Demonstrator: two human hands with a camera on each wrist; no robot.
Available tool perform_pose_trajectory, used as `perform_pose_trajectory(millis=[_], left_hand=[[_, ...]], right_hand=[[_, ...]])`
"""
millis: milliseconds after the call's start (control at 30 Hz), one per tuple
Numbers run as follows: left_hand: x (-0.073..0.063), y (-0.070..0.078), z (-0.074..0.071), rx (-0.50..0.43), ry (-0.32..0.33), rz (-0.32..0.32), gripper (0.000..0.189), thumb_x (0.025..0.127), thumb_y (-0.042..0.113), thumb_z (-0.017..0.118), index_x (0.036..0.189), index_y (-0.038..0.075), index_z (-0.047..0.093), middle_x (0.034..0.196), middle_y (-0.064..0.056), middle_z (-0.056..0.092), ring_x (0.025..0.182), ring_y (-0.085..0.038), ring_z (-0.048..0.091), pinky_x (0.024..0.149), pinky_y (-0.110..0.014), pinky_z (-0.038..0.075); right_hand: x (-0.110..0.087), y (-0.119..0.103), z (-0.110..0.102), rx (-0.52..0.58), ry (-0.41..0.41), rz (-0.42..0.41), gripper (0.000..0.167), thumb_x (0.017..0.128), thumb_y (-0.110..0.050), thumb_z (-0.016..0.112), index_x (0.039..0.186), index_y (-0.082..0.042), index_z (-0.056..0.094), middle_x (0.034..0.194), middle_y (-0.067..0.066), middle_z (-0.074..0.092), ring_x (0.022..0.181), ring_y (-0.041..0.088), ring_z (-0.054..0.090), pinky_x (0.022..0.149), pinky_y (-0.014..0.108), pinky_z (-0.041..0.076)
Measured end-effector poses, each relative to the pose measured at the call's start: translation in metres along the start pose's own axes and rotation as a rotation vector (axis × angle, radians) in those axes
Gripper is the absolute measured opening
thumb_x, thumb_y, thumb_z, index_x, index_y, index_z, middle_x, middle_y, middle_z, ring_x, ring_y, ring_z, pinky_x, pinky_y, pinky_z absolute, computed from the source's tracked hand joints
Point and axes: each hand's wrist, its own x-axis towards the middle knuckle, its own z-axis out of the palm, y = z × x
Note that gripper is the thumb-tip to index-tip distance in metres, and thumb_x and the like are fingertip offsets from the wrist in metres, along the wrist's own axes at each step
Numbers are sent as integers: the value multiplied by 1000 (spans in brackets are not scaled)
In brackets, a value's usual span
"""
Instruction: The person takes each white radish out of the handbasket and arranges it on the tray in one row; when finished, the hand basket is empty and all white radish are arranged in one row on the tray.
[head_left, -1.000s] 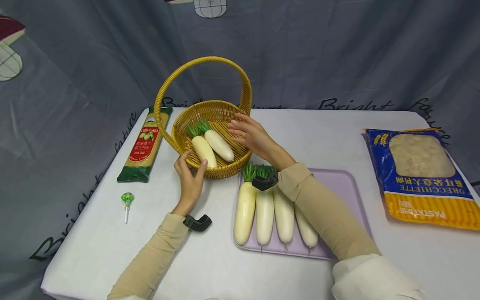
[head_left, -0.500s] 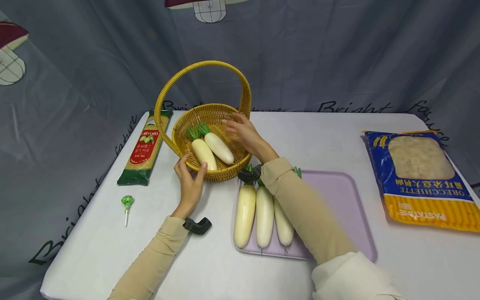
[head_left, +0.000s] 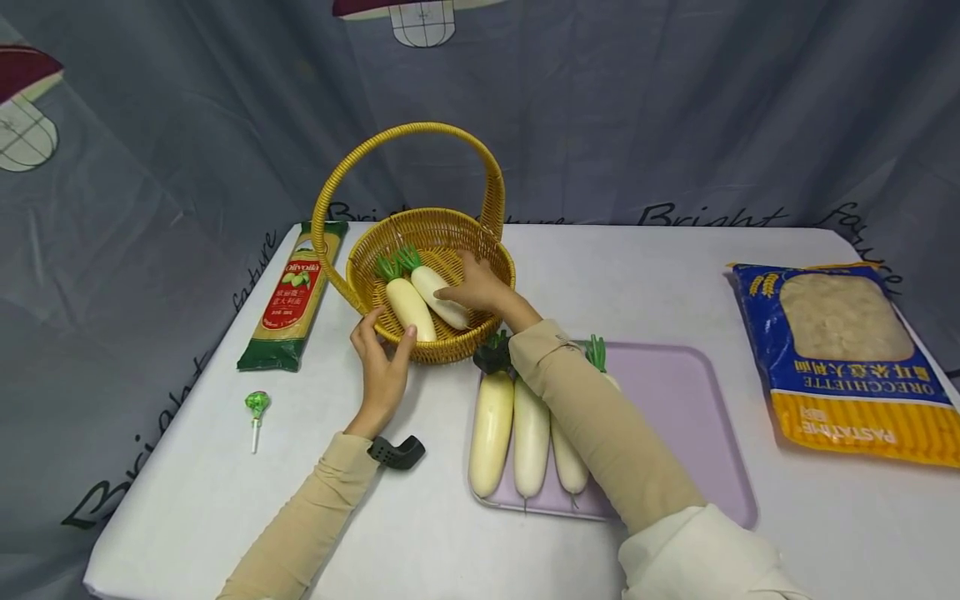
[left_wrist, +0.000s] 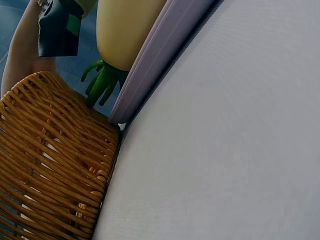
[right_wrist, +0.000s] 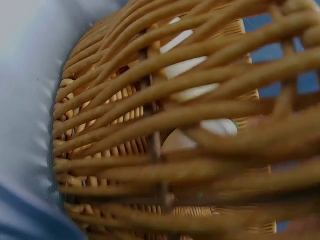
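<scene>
A yellow wicker basket [head_left: 450,348] with a tall looped handle holds two white radishes with green tops, a creamy one [head_left: 412,312] on the left and a whiter one [head_left: 453,314] beside it. My left hand [head_left: 381,375] rests at the basket's front left, thumb and fingers spread against its rim. Inside the basket, my right hand [head_left: 483,292] is over the right side, thumb overlapping the whiter radish and fingers reaching beyond it. The right wrist view is filled by the basket's weave [right_wrist: 190,115], which hides that hand's fingertips.
A lilac tray [head_left: 675,417] with several more white radishes [head_left: 491,433] stands right of the basket, partly under my right forearm. Left are a spaghetti packet [head_left: 288,304] and a green lollipop [head_left: 257,406]. A blue and yellow pasta bag [head_left: 840,358] lies far right.
My right hand has moved left and down into the basket, its thumb now over the whiter radish. My left hand stays at the rim, and the radishes lie as before.
</scene>
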Motion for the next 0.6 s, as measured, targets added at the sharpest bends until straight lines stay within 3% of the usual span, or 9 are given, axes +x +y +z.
perform_pose_trajectory(millis=[100, 267, 600], left_hand=[[0, 0, 0, 1, 4, 2, 58, 89, 34, 53, 136, 14, 25, 135, -15, 13, 108, -29, 33, 90, -42, 31], [0, -1, 0, 4, 5, 10, 56, 89, 33, 54, 134, 17, 26, 135, -15, 14, 113, -32, 33, 92, -44, 30], [1, -1, 0, -2, 12, 16, 55, 89, 30, 55, 133, 16, 27, 134, -15, 14, 113, -31, 33, 92, -45, 30]], right_hand=[[0, -2, 2, -67, -26, 22, 89, 85, -36, 59, 146, -8, 1, 150, 23, 5, 138, 36, 11, 108, 48, 23], [0, -3, 4, -129, -25, 30, 90, 85, -35, 59, 145, -3, 0, 149, 23, 12, 138, 34, 14, 109, 44, 22], [-2, -4, 4, -47, -52, -20, 88, 85, -23, 61, 145, -3, 0, 149, 20, 18, 131, 31, 33, 105, 38, 32]])
